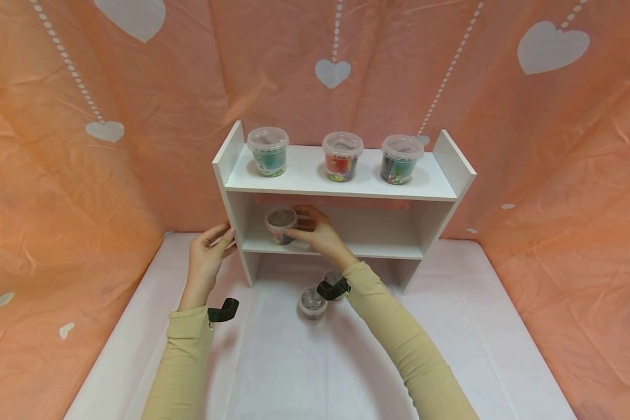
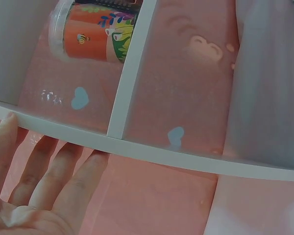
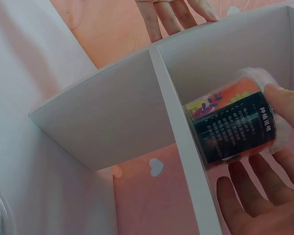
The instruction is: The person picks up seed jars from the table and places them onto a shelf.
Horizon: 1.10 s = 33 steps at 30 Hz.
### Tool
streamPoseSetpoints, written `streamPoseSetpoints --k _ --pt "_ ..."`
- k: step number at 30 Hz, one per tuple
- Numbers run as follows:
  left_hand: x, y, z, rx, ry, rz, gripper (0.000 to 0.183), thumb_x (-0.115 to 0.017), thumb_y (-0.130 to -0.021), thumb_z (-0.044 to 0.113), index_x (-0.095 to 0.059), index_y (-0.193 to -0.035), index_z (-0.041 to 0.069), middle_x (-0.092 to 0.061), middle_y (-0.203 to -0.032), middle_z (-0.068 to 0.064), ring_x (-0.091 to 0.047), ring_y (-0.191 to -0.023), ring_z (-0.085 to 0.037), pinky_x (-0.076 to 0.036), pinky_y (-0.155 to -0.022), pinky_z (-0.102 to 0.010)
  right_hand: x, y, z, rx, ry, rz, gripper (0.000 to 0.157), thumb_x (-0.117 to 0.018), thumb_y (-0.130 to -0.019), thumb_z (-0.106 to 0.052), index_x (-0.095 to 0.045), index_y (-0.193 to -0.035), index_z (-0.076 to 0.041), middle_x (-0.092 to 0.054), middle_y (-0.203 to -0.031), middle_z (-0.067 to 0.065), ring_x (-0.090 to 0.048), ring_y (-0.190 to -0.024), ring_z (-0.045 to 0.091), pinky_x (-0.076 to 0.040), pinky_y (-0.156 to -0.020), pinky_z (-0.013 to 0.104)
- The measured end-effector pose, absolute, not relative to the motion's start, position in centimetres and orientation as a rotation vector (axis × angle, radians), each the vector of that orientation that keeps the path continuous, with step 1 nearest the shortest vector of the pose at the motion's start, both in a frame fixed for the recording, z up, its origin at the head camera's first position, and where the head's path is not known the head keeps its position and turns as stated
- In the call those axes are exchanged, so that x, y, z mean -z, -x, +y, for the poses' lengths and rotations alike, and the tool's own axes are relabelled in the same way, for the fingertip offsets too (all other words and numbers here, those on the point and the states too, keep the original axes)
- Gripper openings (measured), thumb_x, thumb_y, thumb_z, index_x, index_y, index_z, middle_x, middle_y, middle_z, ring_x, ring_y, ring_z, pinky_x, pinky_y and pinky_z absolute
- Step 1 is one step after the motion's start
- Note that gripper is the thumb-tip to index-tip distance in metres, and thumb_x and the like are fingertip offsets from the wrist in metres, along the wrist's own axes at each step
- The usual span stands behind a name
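Observation:
On the left part of the middle board of a white shelf unit (image 1: 378,233) stands a clear lidded plastic tub (image 1: 281,226). Its orange label with flowers and a dark text panel shows in the right wrist view. My right hand (image 1: 320,234) grips this tub from the right, thumb at the lid rim (image 3: 279,105) and fingers behind. Outside the unit, my left hand (image 1: 205,265) touches the left side panel (image 2: 171,155) with fairly straight fingers, the thumb near the panel's front edge.
Three similar tubs stand on the top board: a green one (image 1: 269,153), a red one (image 1: 341,157) and a dark green one (image 1: 399,160). Below, a lidded tub (image 1: 312,303) sits on the white table, with another (image 1: 333,277) partly hidden behind my right wrist. Orange cloth (image 1: 294,70) hangs behind.

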State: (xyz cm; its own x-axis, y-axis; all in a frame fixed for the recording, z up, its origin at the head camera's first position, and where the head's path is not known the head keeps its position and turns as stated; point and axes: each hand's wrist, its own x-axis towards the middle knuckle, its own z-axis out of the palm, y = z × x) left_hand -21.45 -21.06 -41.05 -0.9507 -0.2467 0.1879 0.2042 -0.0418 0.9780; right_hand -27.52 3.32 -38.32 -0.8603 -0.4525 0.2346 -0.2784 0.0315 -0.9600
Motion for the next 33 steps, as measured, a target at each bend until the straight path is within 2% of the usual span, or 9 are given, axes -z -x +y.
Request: streamPoseSetpoints --k 9,21,27,33 --pt "41.1 21.4 -21.1 2.065 -0.065 -1.939 0.041 -0.063 -0.093 0.011 -0.055 -0.128 -0.010 -0.061 -0.115 -0.008 -0.066 -0.094 -0.013 -0.051 -0.089 -0.042 40.8 29.6 3.0 1.941 0.811 2.150 0.056 -0.067 -0.089 -0.001 -0.046 -0.140 -0.003 -0.053 -0.132 0.019 -0.054 -0.117 0.032 -0.049 -0.095 0.034" --pt "41.0 21.5 -21.0 2.067 -0.038 -1.933 0.041 -0.063 -0.093 0.010 -0.055 -0.127 -0.011 -0.062 -0.114 -0.006 -0.066 -0.093 -0.013 -0.051 -0.088 -0.041 40.2 29.3 3.3 1.957 0.868 2.091 0.054 -0.059 -0.093 0.003 -0.037 -0.142 0.005 -0.044 -0.139 0.026 -0.047 -0.123 0.039 -0.044 -0.102 0.036" --pt "41.0 21.5 -20.9 2.081 -0.058 -1.901 0.039 -0.063 -0.093 0.008 -0.055 -0.126 -0.012 -0.063 -0.108 -0.001 -0.067 -0.090 -0.013 -0.050 -0.089 -0.044 38.1 27.6 4.3 1.954 0.824 2.136 0.047 -0.056 -0.096 -0.002 -0.041 -0.139 0.007 -0.047 -0.137 0.025 -0.046 -0.125 0.035 -0.041 -0.104 0.035" --pt "41.1 21.6 -20.8 2.103 -0.060 -1.870 0.038 -0.063 -0.092 0.006 -0.055 -0.125 -0.012 -0.064 -0.105 0.002 -0.067 -0.088 -0.012 -0.052 -0.087 -0.041 37.9 26.9 5.7 2.051 0.893 2.109 0.044 -0.053 -0.096 0.003 -0.040 -0.137 0.012 -0.045 -0.136 0.030 -0.044 -0.125 0.041 -0.040 -0.105 0.034"
